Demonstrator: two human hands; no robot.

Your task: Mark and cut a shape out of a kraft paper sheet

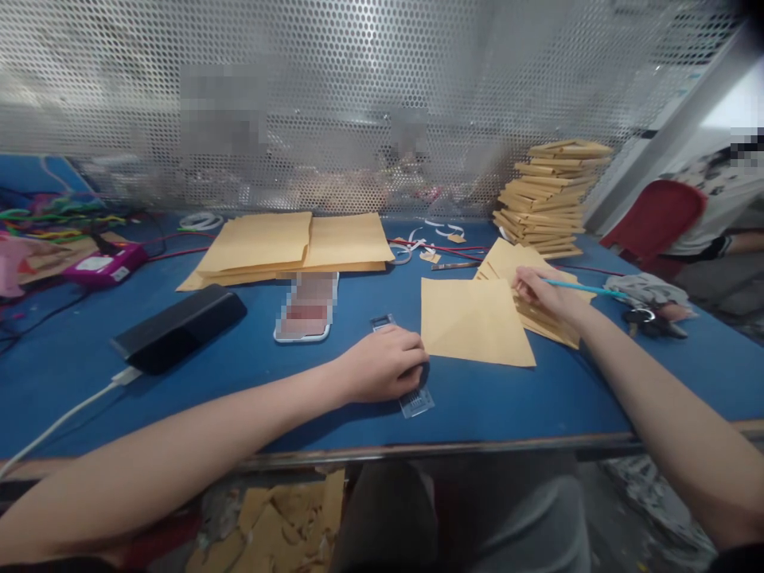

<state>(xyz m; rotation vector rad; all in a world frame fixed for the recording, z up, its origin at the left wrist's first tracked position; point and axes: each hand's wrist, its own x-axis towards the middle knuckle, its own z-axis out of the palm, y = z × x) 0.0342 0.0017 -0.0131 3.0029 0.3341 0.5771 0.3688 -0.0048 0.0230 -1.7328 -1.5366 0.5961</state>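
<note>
My left hand (387, 363) rests on the blue table with its fingers curled over a clear plastic ruler (418, 403). Both ends of the ruler stick out from under the hand, and its middle is hidden. In my right hand (546, 293) is a thin light-blue pen (588, 288), pointing off to the right. That same hand lies on a fanned pile of tan paper sheets (558, 330), fingertips at its left side. Between my hands a single tan sheet (474, 322) lies flat, overlapping the pile's edge.
A tall stack of folded tan paper (549, 199) stands at the back right, with more tan sheets (286, 243) at the back left. A phone (302, 310), a black power bank (179, 326), keys (650, 321) and white scraps (426, 239) lie about. Perforated metal (370, 48) closes the back.
</note>
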